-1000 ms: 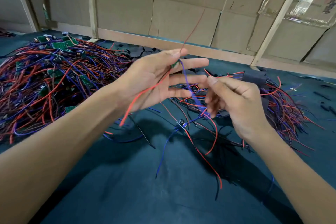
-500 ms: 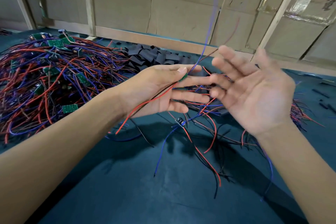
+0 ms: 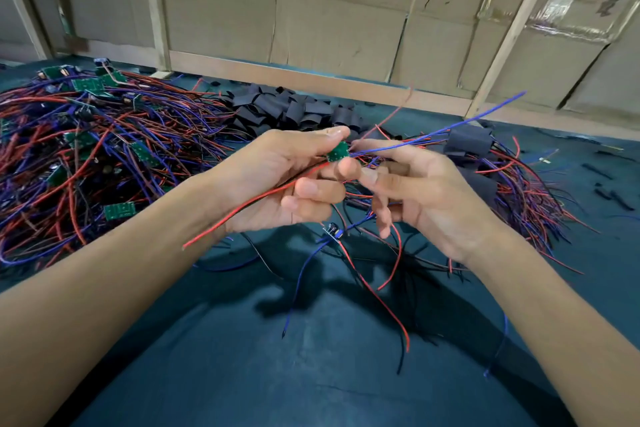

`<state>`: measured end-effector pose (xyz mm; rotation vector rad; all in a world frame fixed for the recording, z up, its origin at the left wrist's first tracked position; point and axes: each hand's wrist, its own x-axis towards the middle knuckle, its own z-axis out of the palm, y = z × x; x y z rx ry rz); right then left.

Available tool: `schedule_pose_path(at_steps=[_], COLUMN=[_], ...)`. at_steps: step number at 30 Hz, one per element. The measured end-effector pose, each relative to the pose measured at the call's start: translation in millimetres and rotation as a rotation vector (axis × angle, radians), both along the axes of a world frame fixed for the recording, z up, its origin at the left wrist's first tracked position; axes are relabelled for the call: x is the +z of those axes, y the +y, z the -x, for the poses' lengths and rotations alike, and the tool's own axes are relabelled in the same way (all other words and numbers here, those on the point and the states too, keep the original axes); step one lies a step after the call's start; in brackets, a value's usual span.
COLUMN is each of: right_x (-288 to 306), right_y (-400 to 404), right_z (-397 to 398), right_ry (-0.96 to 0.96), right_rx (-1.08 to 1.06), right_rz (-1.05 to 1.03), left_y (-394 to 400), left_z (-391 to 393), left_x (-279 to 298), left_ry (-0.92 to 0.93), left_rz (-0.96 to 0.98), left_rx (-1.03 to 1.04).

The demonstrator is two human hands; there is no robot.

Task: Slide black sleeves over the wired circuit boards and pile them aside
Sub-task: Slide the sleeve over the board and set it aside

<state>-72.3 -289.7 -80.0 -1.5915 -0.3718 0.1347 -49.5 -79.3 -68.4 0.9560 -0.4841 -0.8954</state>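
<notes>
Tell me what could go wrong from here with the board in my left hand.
The left hand only pinches the small green board at its edge, so it could slip. Its blue wire and red wire fan out opposite ways and may snag when sleeving. The right hand holds no sleeve yet.

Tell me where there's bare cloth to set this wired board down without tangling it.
The barest patch is the dark green cloth nearest the camera, between the forearms, below the loose board and its trailing wires. Far left is crowded with the unsleeved pile; the black sleeves lie behind the hands; the sleeved pile fills the right. The left hand holds the board.
</notes>
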Motion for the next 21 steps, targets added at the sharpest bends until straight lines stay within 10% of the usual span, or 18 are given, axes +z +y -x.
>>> schedule_pose_path(at_steps=[4,8,21], right_x=[0,-4,-1], right_y=[1,5,-2], right_z=[1,-1,-9], right_ry=[-0.017,-0.043,-0.046], right_rx=[0.095,0.003,-0.236], right_rz=[-0.064,-0.058,-0.363], left_y=[3,7,8], left_z=[-5,-2,-12], left_x=[0,-3,-9], left_ry=[-0.279,-0.028,-0.302], left_rz=[-0.274,-0.133,-0.305], left_rx=[0.191,0.021,0.294])
